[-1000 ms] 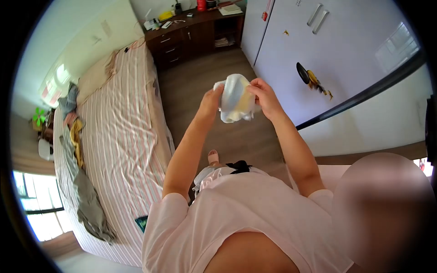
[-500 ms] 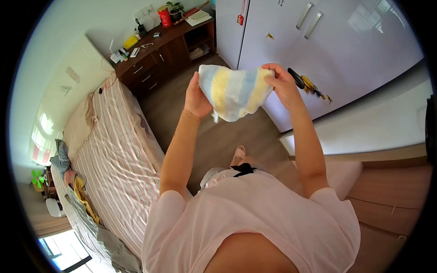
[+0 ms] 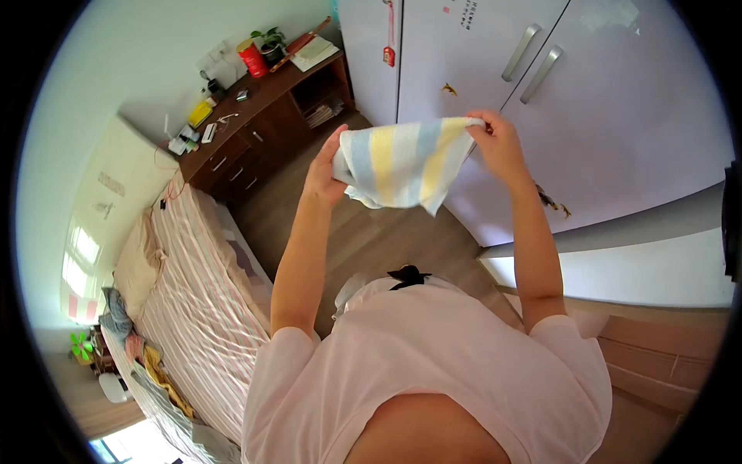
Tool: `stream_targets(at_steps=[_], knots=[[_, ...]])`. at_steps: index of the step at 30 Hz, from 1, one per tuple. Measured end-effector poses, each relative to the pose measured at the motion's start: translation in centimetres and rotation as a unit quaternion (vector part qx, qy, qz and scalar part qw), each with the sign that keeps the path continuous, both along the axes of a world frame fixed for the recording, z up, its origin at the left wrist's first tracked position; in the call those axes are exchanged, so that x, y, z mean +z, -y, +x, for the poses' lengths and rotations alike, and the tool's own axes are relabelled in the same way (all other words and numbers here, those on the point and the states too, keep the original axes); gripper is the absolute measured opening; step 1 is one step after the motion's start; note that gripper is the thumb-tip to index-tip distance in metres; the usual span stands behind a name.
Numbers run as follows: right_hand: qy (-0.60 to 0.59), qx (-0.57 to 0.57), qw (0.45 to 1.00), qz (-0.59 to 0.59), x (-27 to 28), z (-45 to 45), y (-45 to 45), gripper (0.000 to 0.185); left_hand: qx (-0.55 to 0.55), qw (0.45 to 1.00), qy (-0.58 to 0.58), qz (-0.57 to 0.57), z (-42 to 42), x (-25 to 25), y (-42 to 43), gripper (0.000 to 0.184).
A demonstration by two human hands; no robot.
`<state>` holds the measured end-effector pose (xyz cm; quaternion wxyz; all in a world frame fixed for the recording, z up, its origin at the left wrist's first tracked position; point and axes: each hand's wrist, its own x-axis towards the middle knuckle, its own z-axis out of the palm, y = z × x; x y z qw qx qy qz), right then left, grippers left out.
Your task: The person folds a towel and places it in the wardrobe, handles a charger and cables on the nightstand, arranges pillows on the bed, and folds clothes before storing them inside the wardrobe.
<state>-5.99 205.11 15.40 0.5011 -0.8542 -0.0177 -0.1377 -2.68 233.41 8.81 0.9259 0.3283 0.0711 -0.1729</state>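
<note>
A small striped towel (image 3: 402, 164) in white, yellow and pale blue hangs stretched between my two hands, above the floor. My left hand (image 3: 326, 172) is closed on its left end, thumb up along the edge; part of those fingers is hidden behind the cloth. At the upper right corner, my right hand (image 3: 498, 143) pinches the towel between thumb and fingers. The top edge runs nearly straight from hand to hand, and the lower edge droops loosely, with one corner pointing down near the right side.
A bed (image 3: 193, 286) with a striped sheet lies on the left. Behind stands a dark wooden desk (image 3: 270, 108) carrying a red can (image 3: 252, 59) and a potted plant (image 3: 270, 48). The glossy wardrobe (image 3: 618, 131) with metal handles rises close at my right.
My right hand has moved slightly right, pulling the towel wider and straightening its top edge. A lower corner now hangs down on the right. The view has turned a little.
</note>
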Motion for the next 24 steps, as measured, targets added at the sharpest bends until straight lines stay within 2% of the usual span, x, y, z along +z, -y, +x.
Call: stream_targets(at_steps=[1,3,4,6,7,9,10,11,12,13,14,15,16,17,18,19,20,21,22,23,24], knots=[[0.000,-0.010,1.000,-0.001,0.3,0.4,0.5,0.017,-0.010,1.000,0.000,-0.001,1.2,-0.3,0.1,0.034],[0.026,-0.102,0.993,-0.050,1.0,1.3,1.5,0.016,0.056,0.985,0.064,0.153,4.1,-1.1,-0.2,0.027],[0.026,-0.114,0.992,-0.052,0.9,1.7,2.1,0.016,0.044,0.985,0.065,0.151,5.5,-1.4,-0.6,0.027],[0.076,-0.164,0.974,-0.137,0.2,2.2,3.7,0.022,0.124,0.909,0.207,0.341,8.2,-2.1,-1.3,0.021],[0.071,-0.179,0.972,-0.138,-0.1,1.9,4.0,0.022,0.114,0.906,0.225,0.339,8.9,-1.4,-1.3,0.019],[-0.030,-0.190,0.951,-0.242,-0.2,1.6,4.7,0.024,0.096,0.888,0.254,0.371,10.2,-0.5,-1.3,0.020],[-0.032,-0.204,0.948,-0.243,-0.7,1.5,5.4,0.024,0.094,0.867,0.277,0.404,10.8,-0.1,-1.3,0.021],[0.026,-0.200,0.954,-0.222,-1.6,1.8,6.2,0.023,0.084,0.868,0.284,0.398,11.7,0.5,-1.5,0.021],[0.084,-0.195,0.956,-0.201,-1.9,2.1,6.5,0.023,0.116,0.820,0.347,0.440,12.6,1.2,-2.0,0.023],[0.085,-0.207,0.953,-0.204,-0.4,2.7,6.1,0.023,0.150,0.765,0.409,0.476,13.8,2.0,-2.5,0.025],[0.038,-0.177,0.981,0.063,1.9,3.7,5.9,0.024,0.147,0.744,0.466,0.456,15.8,3.6,-2.8,0.032],[-0.006,-0.129,0.937,0.325,4.3,4.7,5.6,0.025,0.129,0.774,0.479,0.393,17.0,7.2,-2.1,0.031],[-0.002,-0.138,0.936,0.325,6.5,6.0,5.1,0.025,0.109,0.836,0.417,0.340,16.6,12.4,-0.8,0.029],[0.011,-0.140,0.897,0.420,8.4,7.3,4.3,0.027,0.096,0.834,0.460,0.290,19.4,13.8,-0.4,0.039],[0.028,-0.138,0.848,0.511,9.5,8.2,3.3,0.029,0.089,0.834,0.463,0.285,20.2,13.2,-0.6,0.039],[0.101,-0.086,0.882,0.453,8.2,8.0,1.8,0.034,0.004,0.895,0.413,0.168,21.9,12.1,-0.1,0.051],[0.034,-0.090,0.851,0.516,5.9,7.8,0.1,0.039,-0.083,0.932,0.350,0.048,23.7,11.0,0.7,0.064],[-0.032,-0.101,0.806,0.582,3.6,7.6,-1.7,0.043,-0.199,0.957,0.209,0.013,23.1,9.2,0.7,0.074],[-0.092,-0.119,0.752,0.642,1.2,7.4,-3.6,0.048,-0.310,0.949,0.063,-0.020,21.6,6.8,0.4,0.085],[-0.130,-0.061,0.855,0.498,-4.1,6.3,-3.1,0.047,-0.368,0.929,0.043,-0.002,20.6,3.3,0.0,0.089],[-0.142,-0.011,0.931,0.335,-9.4,5.3,-2.7,0.047,-0.384,0.923,0.009,0.013,18.7,2.1,-0.5,0.083]])
